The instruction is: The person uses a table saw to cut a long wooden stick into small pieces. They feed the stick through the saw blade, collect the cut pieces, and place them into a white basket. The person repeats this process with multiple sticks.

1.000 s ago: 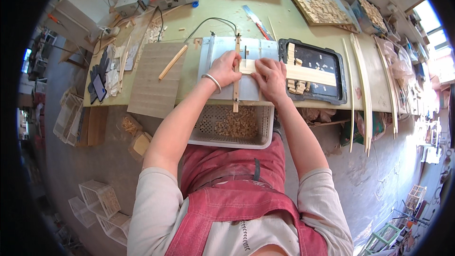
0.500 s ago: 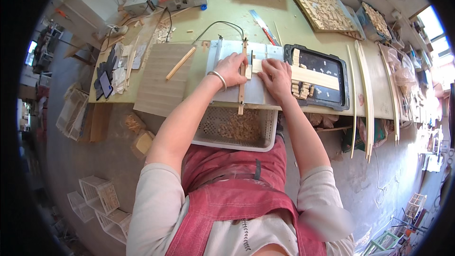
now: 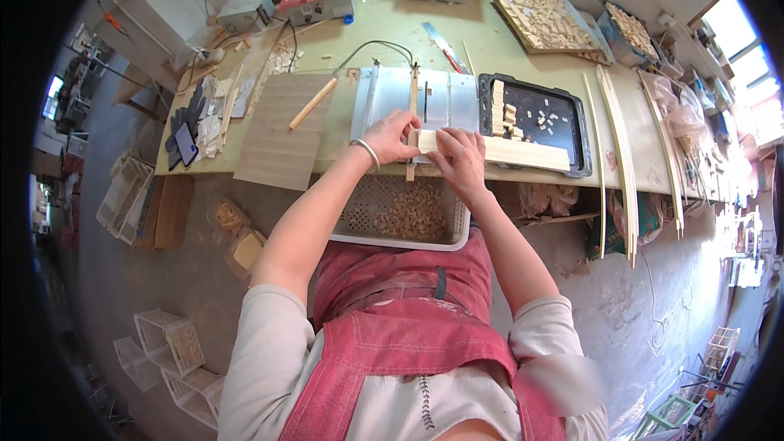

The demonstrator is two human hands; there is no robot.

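My left hand (image 3: 394, 139) has its fingers curled at an upright-looking narrow wooden guide strip (image 3: 414, 86), which lies front to back across a pale metal plate (image 3: 453, 98) with a dark slot. My right hand (image 3: 460, 159) grips a flat pale wooden board (image 3: 527, 153) near its left end, thumb at the near edge. The board's left end meets the strip between my hands, on the near side of the slot; its right part reaches over a black tray (image 3: 547, 94) holding small wood blocks.
A perforated crate (image 3: 455, 224) of wood bits sits below the table edge. Cardboard (image 3: 269, 131) and gloves with a phone (image 3: 184, 143) lie left. Long strips (image 3: 621, 147) overhang the right. Metal boxes (image 3: 318, 0) and a board of blocks (image 3: 539, 20) stand behind.
Both my hands and the wooden board have moved toward me, down the plate, so more of the dark slot shows above the board. The view has also shifted slightly.
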